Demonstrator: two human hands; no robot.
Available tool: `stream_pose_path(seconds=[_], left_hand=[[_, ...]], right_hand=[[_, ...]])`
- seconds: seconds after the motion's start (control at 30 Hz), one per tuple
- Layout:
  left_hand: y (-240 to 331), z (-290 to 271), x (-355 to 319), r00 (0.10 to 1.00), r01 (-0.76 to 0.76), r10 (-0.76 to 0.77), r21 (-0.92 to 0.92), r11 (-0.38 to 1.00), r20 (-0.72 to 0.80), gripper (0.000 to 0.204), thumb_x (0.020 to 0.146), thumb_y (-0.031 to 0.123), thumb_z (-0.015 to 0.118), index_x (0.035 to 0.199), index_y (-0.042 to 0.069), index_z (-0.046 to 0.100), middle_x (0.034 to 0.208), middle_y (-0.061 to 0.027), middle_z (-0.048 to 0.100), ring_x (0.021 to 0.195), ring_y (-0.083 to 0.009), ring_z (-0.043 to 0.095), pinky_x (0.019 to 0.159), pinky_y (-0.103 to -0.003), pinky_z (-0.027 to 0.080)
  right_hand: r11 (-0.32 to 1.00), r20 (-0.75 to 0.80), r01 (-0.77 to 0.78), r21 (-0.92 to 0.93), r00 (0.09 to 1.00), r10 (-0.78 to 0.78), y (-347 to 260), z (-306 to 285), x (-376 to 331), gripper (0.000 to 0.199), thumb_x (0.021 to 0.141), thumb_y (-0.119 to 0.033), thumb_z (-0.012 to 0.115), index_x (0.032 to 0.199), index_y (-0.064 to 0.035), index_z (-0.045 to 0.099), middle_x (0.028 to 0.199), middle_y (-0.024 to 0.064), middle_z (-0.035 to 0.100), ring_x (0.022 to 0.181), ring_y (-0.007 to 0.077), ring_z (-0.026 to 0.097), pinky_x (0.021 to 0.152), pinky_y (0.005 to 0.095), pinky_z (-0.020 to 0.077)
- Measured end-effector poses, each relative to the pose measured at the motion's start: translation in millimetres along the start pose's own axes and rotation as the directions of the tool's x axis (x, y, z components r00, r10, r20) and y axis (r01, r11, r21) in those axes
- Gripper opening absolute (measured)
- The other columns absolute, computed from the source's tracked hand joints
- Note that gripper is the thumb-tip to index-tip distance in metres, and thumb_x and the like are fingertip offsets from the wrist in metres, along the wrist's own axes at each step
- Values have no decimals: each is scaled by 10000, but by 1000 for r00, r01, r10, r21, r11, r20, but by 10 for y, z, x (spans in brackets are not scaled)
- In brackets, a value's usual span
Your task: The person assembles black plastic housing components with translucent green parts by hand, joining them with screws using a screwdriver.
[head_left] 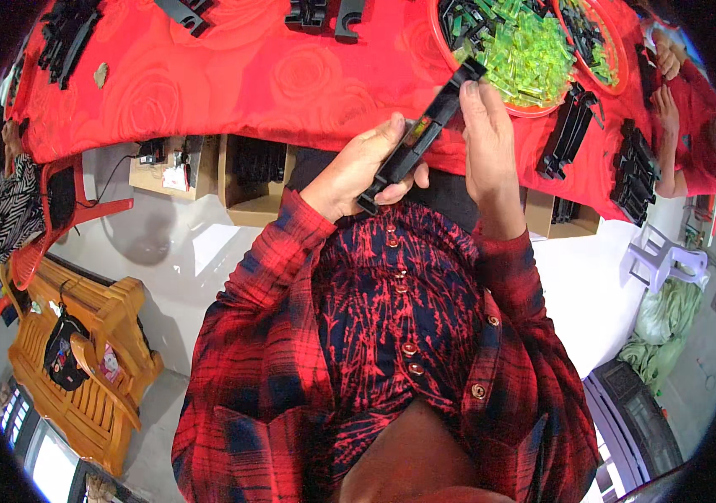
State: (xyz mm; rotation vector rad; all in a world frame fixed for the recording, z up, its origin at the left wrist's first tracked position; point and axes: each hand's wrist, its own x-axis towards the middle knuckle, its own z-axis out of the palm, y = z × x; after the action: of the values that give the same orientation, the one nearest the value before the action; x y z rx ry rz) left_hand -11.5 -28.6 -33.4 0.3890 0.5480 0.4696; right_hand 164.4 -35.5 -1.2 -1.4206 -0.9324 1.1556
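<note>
My left hand point(364, 172) is wrapped round the lower end of a long black plastic bar, which looks like a spirit level body point(408, 151). The bar slants up to the right over the table's front edge. A small yellow-green insert shows in a slot near its middle. At the upper end, my right hand point(490, 138) has its fingertips against the bar; its far fingers are partly hidden. Just beyond, a red round basket point(534, 111) holds bright green clear pieces point(534, 63) and black ones.
A red rose-patterned cloth point(232, 92) covers the table. Stacks of black bars point(570, 130) lie right, with a second red basket point(618, 80) behind. Another person's hand point(666, 109) is far right. Cardboard boxes point(236, 205) stand under the table; a red chair point(106, 214) is left.
</note>
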Motion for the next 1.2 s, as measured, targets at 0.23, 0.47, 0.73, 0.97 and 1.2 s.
stream_pose_path(seconds=[0.23,0.47,0.73,0.97,1.2], left_hand=[[3,14,-110,996,8,-17,108,994,85,607,1025,568,371,1085,2,579,696,-101,619,457,-119,519,444,-236,410],[-102,107,-118,980,-118,136,126,985,-146,296,1018,304,535,1100,25,590,958,-71,662,704,-140,653,617,-286,539],[-219,209,-38,720,-98,687,966,238,-96,193,988,177,539,915,0,515,724,-239,584,704,-420,614,612,-456,467],[-247,46,0,821,-270,565,819,506,-78,226,1016,235,551,1004,9,537,757,-118,582,665,-229,606,615,-358,476],[-276,26,104,888,-286,323,156,945,-328,558,1060,536,253,1201,86,551,875,-18,590,761,-122,594,669,-266,500]], right_hand=[[999,46,16,34,999,-17,86,75,43,281,1040,-313,530,997,-36,518,893,-16,497,808,68,424,711,234,392],[992,53,57,-111,997,-52,204,51,64,242,1046,-268,522,974,-36,520,849,-14,470,774,67,413,681,247,388],[862,60,300,-409,951,-303,126,172,8,218,1064,-185,460,1069,28,504,924,37,520,847,114,478,764,269,441],[790,65,400,-465,905,-420,176,182,-16,285,1065,-176,444,1217,60,492,937,92,545,863,162,503,807,309,452],[700,143,443,-560,884,-445,334,338,-55,448,933,-201,604,1300,44,524,1034,188,581,1014,349,526,902,435,420]])
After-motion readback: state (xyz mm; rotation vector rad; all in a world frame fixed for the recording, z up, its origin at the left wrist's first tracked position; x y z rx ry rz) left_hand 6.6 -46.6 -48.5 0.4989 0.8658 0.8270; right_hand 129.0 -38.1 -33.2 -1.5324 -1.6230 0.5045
